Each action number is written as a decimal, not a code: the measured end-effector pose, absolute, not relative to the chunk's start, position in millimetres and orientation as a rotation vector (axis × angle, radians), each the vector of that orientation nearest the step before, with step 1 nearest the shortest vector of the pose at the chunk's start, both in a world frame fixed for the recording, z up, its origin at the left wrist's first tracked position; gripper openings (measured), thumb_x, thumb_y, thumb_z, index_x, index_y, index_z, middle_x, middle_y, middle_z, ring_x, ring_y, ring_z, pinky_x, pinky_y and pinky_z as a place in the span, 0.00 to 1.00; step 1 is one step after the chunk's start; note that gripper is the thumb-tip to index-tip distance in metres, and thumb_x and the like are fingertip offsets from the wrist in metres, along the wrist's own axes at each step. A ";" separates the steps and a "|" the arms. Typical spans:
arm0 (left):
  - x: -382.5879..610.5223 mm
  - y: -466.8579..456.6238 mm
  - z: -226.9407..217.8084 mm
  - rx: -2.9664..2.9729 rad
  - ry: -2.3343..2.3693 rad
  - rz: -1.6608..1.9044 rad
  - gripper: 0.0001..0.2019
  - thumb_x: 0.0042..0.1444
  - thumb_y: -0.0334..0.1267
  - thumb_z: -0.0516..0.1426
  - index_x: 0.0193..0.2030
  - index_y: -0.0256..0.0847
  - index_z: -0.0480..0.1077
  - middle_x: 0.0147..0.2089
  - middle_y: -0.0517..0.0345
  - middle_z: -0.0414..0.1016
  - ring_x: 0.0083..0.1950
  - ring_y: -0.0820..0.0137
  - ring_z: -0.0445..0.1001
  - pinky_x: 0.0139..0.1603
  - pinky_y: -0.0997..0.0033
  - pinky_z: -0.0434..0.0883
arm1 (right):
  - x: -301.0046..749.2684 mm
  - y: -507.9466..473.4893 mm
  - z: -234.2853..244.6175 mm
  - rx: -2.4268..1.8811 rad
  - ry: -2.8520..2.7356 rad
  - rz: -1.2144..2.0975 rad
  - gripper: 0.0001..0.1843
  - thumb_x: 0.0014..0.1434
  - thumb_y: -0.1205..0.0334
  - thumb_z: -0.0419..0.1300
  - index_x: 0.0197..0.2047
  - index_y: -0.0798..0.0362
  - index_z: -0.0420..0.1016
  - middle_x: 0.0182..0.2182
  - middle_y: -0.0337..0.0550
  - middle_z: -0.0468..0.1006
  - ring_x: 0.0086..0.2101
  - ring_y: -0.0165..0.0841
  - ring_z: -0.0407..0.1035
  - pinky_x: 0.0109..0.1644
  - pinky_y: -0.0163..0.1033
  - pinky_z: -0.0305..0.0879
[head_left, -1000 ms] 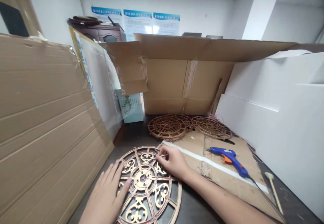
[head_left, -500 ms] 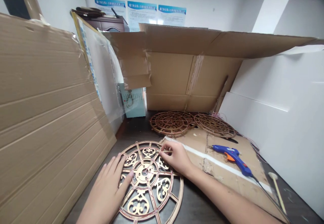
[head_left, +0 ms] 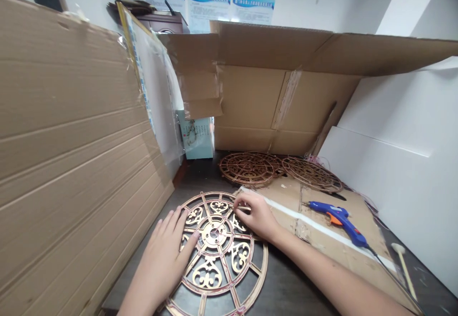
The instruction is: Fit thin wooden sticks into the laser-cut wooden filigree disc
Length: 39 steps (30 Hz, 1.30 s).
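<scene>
A round gold fretwork disc (head_left: 220, 259) with spokes and scroll shapes lies flat on the dark table. My left hand (head_left: 166, 261) rests flat on its left side, fingers stretched out towards the hub. My right hand (head_left: 256, 216) is at the disc's upper right edge, fingers pinched on a thin pale stick (head_left: 242, 208) that points left over the disc.
Several more fretwork discs (head_left: 246, 168) lie stacked at the back, another (head_left: 312, 175) beside them. A blue glue gun (head_left: 339, 217) lies on flat cardboard (head_left: 322, 239) at right, near a pale wooden stick (head_left: 404, 263). Cardboard sheets (head_left: 71, 163) lean left; white boards (head_left: 400, 163) stand right.
The view has shifted so the disc and both hands sit a little further right. The hands keep the same hold on the disc and the stick.
</scene>
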State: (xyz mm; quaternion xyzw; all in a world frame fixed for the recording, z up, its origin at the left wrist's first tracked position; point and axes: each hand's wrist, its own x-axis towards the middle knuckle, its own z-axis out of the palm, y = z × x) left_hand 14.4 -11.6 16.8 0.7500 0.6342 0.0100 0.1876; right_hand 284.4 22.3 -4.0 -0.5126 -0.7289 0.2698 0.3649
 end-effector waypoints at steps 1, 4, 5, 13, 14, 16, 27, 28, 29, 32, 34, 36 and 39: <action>14.5 -11.6 17.5 2.098 1.781 0.023 0.39 0.64 0.61 0.40 0.74 0.36 0.52 0.77 0.53 0.46 0.78 0.57 0.47 0.77 0.46 0.47 | 284.3 22.2 -3.7 -1.317 -1.881 0.700 0.10 0.55 0.77 0.61 0.32 0.52 0.76 0.32 0.39 0.77 0.34 0.33 0.70 0.42 0.36 0.64; 14.4 -9.7 16.9 2.071 1.782 0.044 0.39 0.63 0.61 0.40 0.74 0.37 0.53 0.77 0.54 0.46 0.78 0.57 0.47 0.78 0.46 0.47 | 284.1 22.5 -3.0 -1.304 -1.894 0.700 0.10 0.55 0.78 0.60 0.32 0.52 0.76 0.33 0.39 0.77 0.35 0.33 0.70 0.42 0.36 0.64; 14.3 -8.7 16.0 2.067 1.783 0.053 0.40 0.63 0.61 0.39 0.74 0.37 0.53 0.77 0.55 0.46 0.78 0.58 0.47 0.78 0.47 0.46 | 284.1 22.7 -3.0 -1.297 -1.897 0.695 0.11 0.55 0.78 0.60 0.32 0.52 0.76 0.33 0.39 0.77 0.36 0.33 0.70 0.43 0.36 0.64; 13.8 -7.6 11.9 2.062 1.788 0.059 0.42 0.61 0.63 0.38 0.74 0.38 0.52 0.77 0.57 0.46 0.78 0.60 0.45 0.78 0.50 0.44 | 285.4 23.9 -6.8 -1.273 -1.925 0.671 0.10 0.57 0.77 0.60 0.34 0.52 0.76 0.35 0.41 0.77 0.38 0.33 0.71 0.44 0.36 0.65; 13.6 -8.0 11.9 2.061 1.791 0.061 0.42 0.61 0.63 0.38 0.74 0.38 0.52 0.77 0.57 0.46 0.78 0.60 0.46 0.78 0.50 0.44 | 285.3 23.7 -6.6 -1.275 -1.925 0.674 0.10 0.58 0.77 0.60 0.34 0.52 0.76 0.35 0.41 0.77 0.38 0.33 0.71 0.44 0.36 0.65; 13.3 -8.3 11.6 2.063 1.793 0.072 0.41 0.62 0.63 0.39 0.74 0.38 0.53 0.77 0.56 0.47 0.78 0.59 0.46 0.78 0.49 0.45 | 285.0 23.3 -5.7 -1.277 -1.921 0.684 0.09 0.59 0.76 0.60 0.35 0.52 0.76 0.36 0.41 0.77 0.38 0.33 0.71 0.44 0.36 0.65; 11.1 -10.7 5.6 2.129 1.772 0.127 0.39 0.64 0.61 0.41 0.74 0.39 0.54 0.77 0.53 0.49 0.77 0.56 0.49 0.77 0.45 0.49 | 282.7 21.1 -0.6 -1.299 -1.938 0.695 0.05 0.63 0.71 0.61 0.36 0.51 0.75 0.36 0.41 0.77 0.38 0.34 0.71 0.43 0.37 0.64; 11.4 -10.5 5.9 2.128 1.774 0.128 0.39 0.64 0.61 0.41 0.74 0.39 0.54 0.77 0.53 0.50 0.77 0.56 0.49 0.77 0.45 0.49 | 282.7 21.3 -0.9 -1.298 -1.939 0.701 0.05 0.63 0.71 0.61 0.37 0.51 0.75 0.36 0.41 0.77 0.39 0.34 0.71 0.43 0.38 0.64; 11.8 -10.2 6.4 2.125 1.777 0.126 0.39 0.64 0.61 0.41 0.74 0.39 0.53 0.77 0.53 0.50 0.77 0.56 0.49 0.77 0.45 0.49 | 282.7 21.5 -1.3 -1.298 -1.941 0.704 0.05 0.63 0.71 0.61 0.37 0.51 0.75 0.36 0.41 0.77 0.39 0.34 0.71 0.44 0.38 0.65; 12.5 -9.8 8.0 2.120 1.782 0.106 0.39 0.64 0.62 0.40 0.74 0.39 0.53 0.77 0.54 0.49 0.77 0.57 0.48 0.77 0.46 0.49 | 282.9 22.0 -2.5 -1.313 -1.947 0.713 0.05 0.63 0.71 0.62 0.38 0.51 0.75 0.37 0.41 0.77 0.39 0.34 0.71 0.44 0.38 0.65; 12.4 -10.1 8.7 2.121 1.781 0.095 0.39 0.64 0.62 0.40 0.74 0.39 0.52 0.77 0.55 0.48 0.78 0.58 0.47 0.77 0.46 0.48 | 283.0 21.8 -2.8 -1.323 -1.953 0.715 0.05 0.63 0.71 0.62 0.38 0.51 0.76 0.37 0.41 0.77 0.39 0.34 0.71 0.45 0.38 0.65; 12.0 -10.7 9.0 2.123 1.781 0.093 0.39 0.64 0.61 0.40 0.75 0.39 0.51 0.77 0.55 0.47 0.78 0.58 0.46 0.77 0.46 0.48 | 283.1 21.2 -2.8 -1.327 -1.970 0.715 0.05 0.64 0.71 0.61 0.39 0.51 0.75 0.37 0.42 0.77 0.40 0.35 0.71 0.45 0.38 0.65; 11.3 -11.5 8.6 2.132 1.783 0.118 0.38 0.64 0.61 0.41 0.74 0.39 0.52 0.77 0.53 0.48 0.77 0.56 0.48 0.77 0.44 0.50 | 283.3 20.3 -3.0 -1.334 -2.003 0.718 0.06 0.65 0.71 0.60 0.41 0.50 0.76 0.39 0.43 0.78 0.40 0.35 0.71 0.45 0.39 0.66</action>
